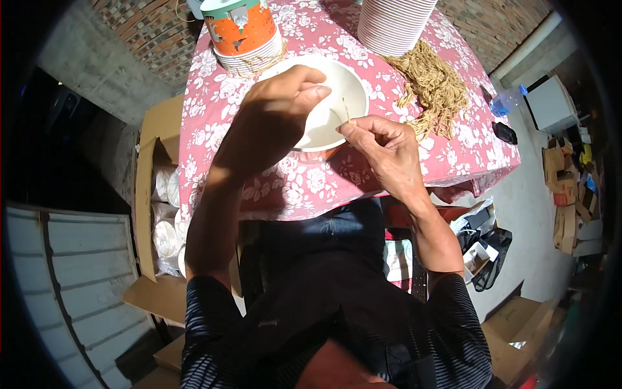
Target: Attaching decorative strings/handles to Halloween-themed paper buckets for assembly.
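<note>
A round white paper tub [355, 91] with some orange on its outside stands in front of me, its pale inside facing up. My right hand [389, 146] is at its near right rim, thumb and forefinger pinching a thin tan string [345, 107] whose end sticks up over the tub. Above the tub's left side is my left hand [278, 104], fingers curled and thumb close to the forefinger; whatever they may hold is too small to make out. A loose heap of tan strings [434, 84] lies on the table to the right of the tub.
A pink floral tablecloth [298, 194] covers the table. At the back stand a stack of orange-printed tubs [243, 32] and a tall white stack [395, 23]. A black object [504, 133] and a clear bottle [508, 100] are at the right. An open cardboard box [148, 214] with wrapped white goods stands left.
</note>
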Demonstrator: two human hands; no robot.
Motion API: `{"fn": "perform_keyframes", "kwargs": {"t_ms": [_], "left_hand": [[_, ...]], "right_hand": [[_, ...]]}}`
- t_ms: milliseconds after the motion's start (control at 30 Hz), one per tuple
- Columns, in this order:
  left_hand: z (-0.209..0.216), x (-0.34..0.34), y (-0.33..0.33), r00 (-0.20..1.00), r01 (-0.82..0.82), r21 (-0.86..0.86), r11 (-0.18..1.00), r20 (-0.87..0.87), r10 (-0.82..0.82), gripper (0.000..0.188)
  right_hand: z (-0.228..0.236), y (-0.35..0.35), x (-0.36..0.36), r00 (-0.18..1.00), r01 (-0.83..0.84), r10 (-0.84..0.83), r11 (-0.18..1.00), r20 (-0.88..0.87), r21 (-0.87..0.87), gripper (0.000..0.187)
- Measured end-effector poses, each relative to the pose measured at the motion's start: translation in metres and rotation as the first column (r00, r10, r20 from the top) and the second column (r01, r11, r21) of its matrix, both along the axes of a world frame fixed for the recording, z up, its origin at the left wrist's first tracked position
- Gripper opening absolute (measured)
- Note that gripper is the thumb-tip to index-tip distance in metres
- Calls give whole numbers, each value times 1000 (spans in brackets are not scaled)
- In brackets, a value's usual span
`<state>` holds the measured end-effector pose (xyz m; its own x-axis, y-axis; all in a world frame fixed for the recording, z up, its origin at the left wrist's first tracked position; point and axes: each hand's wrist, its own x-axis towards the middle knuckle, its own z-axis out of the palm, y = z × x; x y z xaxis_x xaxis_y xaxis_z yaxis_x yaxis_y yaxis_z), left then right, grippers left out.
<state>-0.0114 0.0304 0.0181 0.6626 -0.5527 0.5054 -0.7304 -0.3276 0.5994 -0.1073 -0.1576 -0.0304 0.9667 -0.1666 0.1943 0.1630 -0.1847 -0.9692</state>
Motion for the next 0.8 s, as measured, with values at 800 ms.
{"fn": "perform_keyframes", "kwargs": {"t_ms": [800], "left_hand": [[-13, -7, -30, 949, 264, -120, 957, -146, -280, 10]], "right_hand": [[-27, -8, -9, 999, 24, -19, 990, 33, -142, 14]]}}
